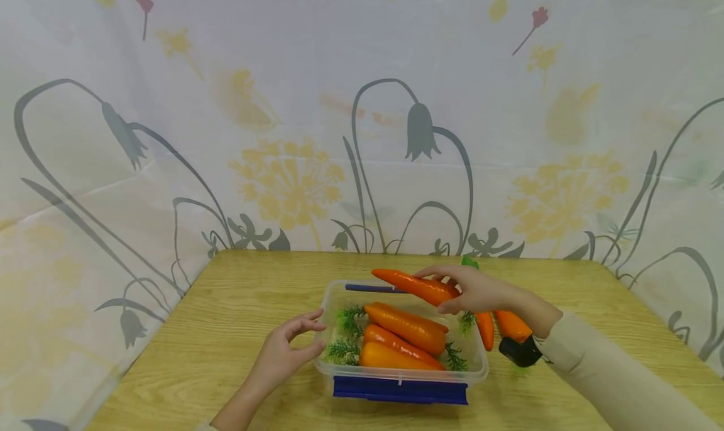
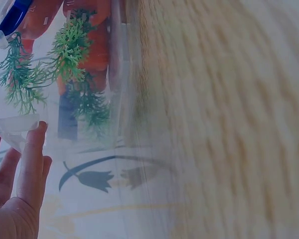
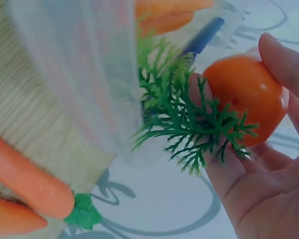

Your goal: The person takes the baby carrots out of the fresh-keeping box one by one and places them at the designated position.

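An orange toy carrot [image 1: 410, 283] with feathery green leaves [image 3: 189, 122] is in my right hand [image 1: 477, 291]. Thumb and fingers grip it by its thick end, above the back right of a clear plastic box [image 1: 477, 376]. Its pointed end faces left. Inside the box lie several orange carrots [image 1: 404, 325], their green fronds [image 1: 342, 349] sticking out at both sides. My left hand [image 1: 283, 350] is at the box's left side, its fingers loosely spread. In the left wrist view, a fingertip touches the clear plastic edge [image 2: 17, 123].
More carrots [image 3: 32, 181] lie on the wood-patterned table [image 1: 237, 305] right of the box, partly hidden by my right arm. Blue latches [image 1: 400, 390] run along the box's front and back. A black device [image 1: 519, 352] sits at my right wrist. A floral sheet [image 1: 294, 104] hangs behind.
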A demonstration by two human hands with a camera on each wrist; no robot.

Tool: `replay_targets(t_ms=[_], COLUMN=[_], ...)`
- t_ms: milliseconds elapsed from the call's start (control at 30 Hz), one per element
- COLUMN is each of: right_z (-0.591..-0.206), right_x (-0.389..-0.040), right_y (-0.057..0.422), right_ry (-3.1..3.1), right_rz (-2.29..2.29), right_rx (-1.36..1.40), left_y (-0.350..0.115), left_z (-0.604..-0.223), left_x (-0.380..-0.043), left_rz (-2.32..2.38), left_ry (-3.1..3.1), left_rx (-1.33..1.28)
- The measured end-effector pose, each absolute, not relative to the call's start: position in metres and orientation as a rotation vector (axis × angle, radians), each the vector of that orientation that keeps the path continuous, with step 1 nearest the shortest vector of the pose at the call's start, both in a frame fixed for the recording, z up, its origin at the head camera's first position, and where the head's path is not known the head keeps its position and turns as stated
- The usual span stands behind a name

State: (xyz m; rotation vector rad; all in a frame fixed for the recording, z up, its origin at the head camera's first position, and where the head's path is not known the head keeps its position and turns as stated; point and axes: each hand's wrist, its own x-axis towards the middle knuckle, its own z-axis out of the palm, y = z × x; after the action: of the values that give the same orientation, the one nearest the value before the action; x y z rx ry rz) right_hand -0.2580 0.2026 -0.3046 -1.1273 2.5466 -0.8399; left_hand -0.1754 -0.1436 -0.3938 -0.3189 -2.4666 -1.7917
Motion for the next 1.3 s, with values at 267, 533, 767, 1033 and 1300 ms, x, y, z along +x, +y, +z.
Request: replay_targets(t_ms=[267, 533, 767, 1033, 1300], right_z=[-0.31, -0.316, -0.315, -0.324, -0.334], right_x=[-0.25, -0.242, -0.232, -0.229, -0.222], right_y=[0.219, 0.232, 0.245, 0.265, 0.283], right_ry=[2.681, 2.822, 2.798, 2.851, 2.833], right_rz=[-0.939, -1.066, -1.262, -1.281, -1.377], right_rx=[-1.111, -1.049, -0.806, -0.723, -0.536], left_y=[-0.145, -0.145, -0.145, -0.145, -0.144], left_z=[-0.396, -0.396, -0.395, -0.396, -0.394], left_x=[-0.176, -0.175, -0.175, -0.176, -0.175], left_rz=[-1.79, -1.799, -1.802, -1.804, -1.807], left_ry=[-2.462, -2.455, -2.446, -2.46, -2.449], left_rx=[-0.32, -0.321, -0.325, -0.322, -0.339])
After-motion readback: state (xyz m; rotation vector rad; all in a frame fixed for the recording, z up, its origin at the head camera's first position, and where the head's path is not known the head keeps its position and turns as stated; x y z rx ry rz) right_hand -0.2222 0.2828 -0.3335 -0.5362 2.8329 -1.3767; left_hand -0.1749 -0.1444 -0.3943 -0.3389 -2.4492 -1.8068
